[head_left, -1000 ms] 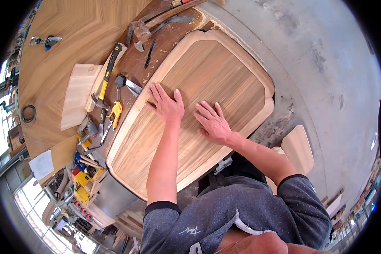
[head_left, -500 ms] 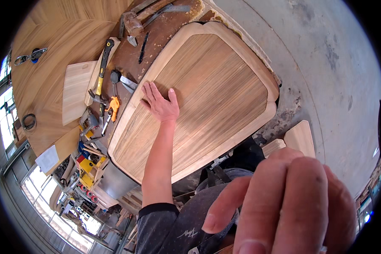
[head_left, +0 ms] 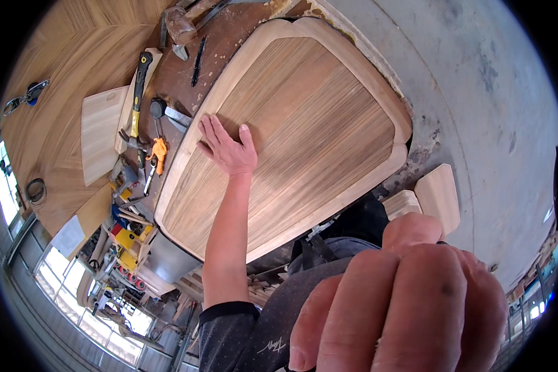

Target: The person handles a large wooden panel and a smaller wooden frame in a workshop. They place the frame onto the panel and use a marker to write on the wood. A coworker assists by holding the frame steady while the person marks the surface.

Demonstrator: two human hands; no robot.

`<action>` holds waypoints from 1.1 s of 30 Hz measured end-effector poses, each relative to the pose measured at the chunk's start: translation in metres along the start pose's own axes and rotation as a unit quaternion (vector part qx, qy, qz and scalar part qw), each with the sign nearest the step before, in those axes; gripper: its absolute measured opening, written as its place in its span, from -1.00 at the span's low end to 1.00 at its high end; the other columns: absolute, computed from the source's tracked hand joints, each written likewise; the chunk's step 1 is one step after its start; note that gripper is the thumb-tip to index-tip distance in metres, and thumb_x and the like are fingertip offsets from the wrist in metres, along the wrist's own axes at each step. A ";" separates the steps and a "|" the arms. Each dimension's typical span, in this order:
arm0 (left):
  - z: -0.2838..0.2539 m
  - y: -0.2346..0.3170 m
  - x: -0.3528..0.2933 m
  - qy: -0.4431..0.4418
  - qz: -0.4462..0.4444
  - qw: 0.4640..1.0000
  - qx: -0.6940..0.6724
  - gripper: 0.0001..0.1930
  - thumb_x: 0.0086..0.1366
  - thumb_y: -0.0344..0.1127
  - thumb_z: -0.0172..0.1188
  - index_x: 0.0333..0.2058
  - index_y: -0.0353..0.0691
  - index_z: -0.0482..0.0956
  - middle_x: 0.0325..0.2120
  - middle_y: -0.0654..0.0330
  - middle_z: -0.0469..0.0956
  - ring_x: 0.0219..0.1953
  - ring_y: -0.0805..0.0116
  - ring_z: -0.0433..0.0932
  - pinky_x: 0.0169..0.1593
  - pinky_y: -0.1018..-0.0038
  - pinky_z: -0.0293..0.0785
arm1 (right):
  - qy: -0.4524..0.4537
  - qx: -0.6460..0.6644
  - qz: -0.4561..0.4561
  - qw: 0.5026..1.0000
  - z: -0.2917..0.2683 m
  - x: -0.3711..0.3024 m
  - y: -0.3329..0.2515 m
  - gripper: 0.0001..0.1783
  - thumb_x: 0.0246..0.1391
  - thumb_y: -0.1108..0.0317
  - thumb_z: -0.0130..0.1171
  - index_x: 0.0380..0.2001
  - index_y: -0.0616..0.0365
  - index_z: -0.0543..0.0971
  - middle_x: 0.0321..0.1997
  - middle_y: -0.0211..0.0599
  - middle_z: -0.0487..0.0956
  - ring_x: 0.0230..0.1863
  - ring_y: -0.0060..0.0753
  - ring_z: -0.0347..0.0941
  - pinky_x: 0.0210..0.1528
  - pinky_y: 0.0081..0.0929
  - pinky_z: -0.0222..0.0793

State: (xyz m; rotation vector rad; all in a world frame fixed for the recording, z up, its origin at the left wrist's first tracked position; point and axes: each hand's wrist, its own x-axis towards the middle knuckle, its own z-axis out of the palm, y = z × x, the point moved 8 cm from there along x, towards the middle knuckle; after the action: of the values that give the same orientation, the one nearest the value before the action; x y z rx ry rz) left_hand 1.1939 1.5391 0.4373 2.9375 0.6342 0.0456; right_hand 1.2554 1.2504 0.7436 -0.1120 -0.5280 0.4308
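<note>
One framed wooden panel (head_left: 304, 118) lies at the view's centre, the left hand (head_left: 229, 149) flat on it, fingers spread, gripping nothing. The right hand (head_left: 403, 301), toward five o'clock, has curled fingers; I cannot tell whether it holds anything. One claw hammer (head_left: 136, 105) lies at ten o'clock, one black pen (head_left: 198, 61) at eleven.

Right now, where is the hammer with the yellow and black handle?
In the head view, left of the large wooden panel, the hammer lies along a narrow pale strip of wood, with the orange tool near its head.
</note>
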 end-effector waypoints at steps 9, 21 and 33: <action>0.002 -0.001 0.001 0.003 0.002 1.000 -0.006 -0.14 0.39 0.16 0.04 0.47 -0.30 0.09 0.53 -0.03 0.02 0.59 -0.03 -0.12 0.51 -0.22 -0.37 | 0.027 0.010 -0.019 0.999 -0.024 0.001 0.005 -0.84 0.21 0.35 0.35 -0.20 0.07 0.58 0.00 -0.17 0.60 0.02 -0.26 0.54 0.07 -0.24 0.47; -0.002 0.004 0.003 0.005 -0.001 1.000 -0.009 -0.15 0.41 0.16 0.01 0.48 -0.29 0.07 0.52 -0.02 0.03 0.59 -0.03 -0.11 0.50 -0.25 -0.37 | 0.245 -0.423 0.375 0.788 -0.188 -0.146 0.120 -0.87 0.19 0.38 0.35 -0.29 0.20 0.64 -0.31 -0.29 0.66 -0.20 -0.37 0.61 -0.13 -0.39 0.50; 0.003 0.002 0.000 0.007 0.011 1.000 -0.014 -0.15 0.42 0.15 0.02 0.48 -0.32 0.08 0.52 -0.07 0.02 0.58 -0.06 -0.11 0.50 -0.25 -0.37 | 0.116 -0.684 0.284 0.661 -0.220 -0.179 0.124 -0.89 0.12 0.35 0.37 -0.34 0.09 0.63 -0.39 -0.24 0.61 -0.31 -0.08 0.59 -0.33 -0.18 0.49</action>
State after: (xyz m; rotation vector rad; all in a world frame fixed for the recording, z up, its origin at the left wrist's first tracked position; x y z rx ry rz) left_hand 1.1951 1.5372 0.4351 2.9201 0.5969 0.0777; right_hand 1.1831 1.2872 0.4446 -1.8386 -0.4509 0.5287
